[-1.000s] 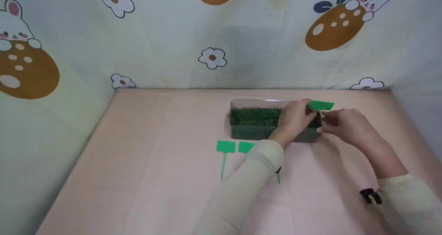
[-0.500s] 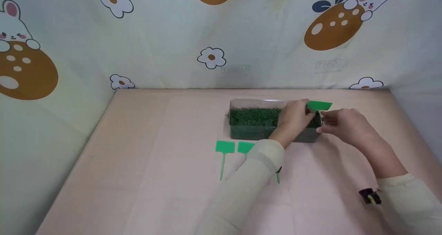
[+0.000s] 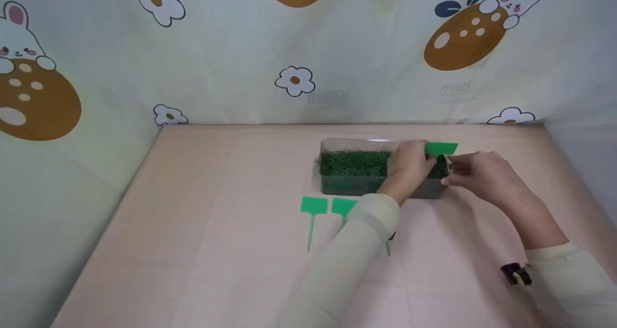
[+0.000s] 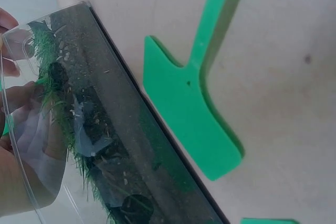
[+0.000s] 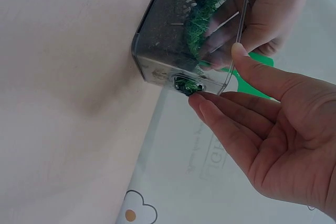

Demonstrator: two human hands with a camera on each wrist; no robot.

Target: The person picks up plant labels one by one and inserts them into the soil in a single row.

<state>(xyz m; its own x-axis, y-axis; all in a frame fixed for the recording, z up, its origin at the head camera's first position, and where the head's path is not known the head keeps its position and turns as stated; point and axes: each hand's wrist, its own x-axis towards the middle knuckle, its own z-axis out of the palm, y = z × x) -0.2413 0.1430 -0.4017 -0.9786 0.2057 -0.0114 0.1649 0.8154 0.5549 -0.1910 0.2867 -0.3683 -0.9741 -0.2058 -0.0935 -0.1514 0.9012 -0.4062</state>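
A clear plastic box [image 3: 356,185] with dark soil and green grass [image 3: 356,163] stands toward the back of the table. My left hand [image 3: 409,164] reaches into its right part and pinches a green plant label [image 3: 443,148] just below the plate. The label's stem is hidden by the fingers and grass. My right hand [image 3: 482,174] grips the box's right end; in the right wrist view its thumb [image 5: 240,51] lies on the rim and its fingers touch the end wall, near a small opening with grass.
Before the box lie more green labels: one at the left [image 3: 314,205], another [image 3: 343,205] partly under the left sleeve, and a stem tip [image 3: 388,248] beyond the sleeve. A patterned backdrop [image 3: 231,77] rises behind the table [image 3: 193,212].
The left hand has shifted slightly left with the label, whose plate now sits a little further left and lower. The right hand keeps its hold on the box.
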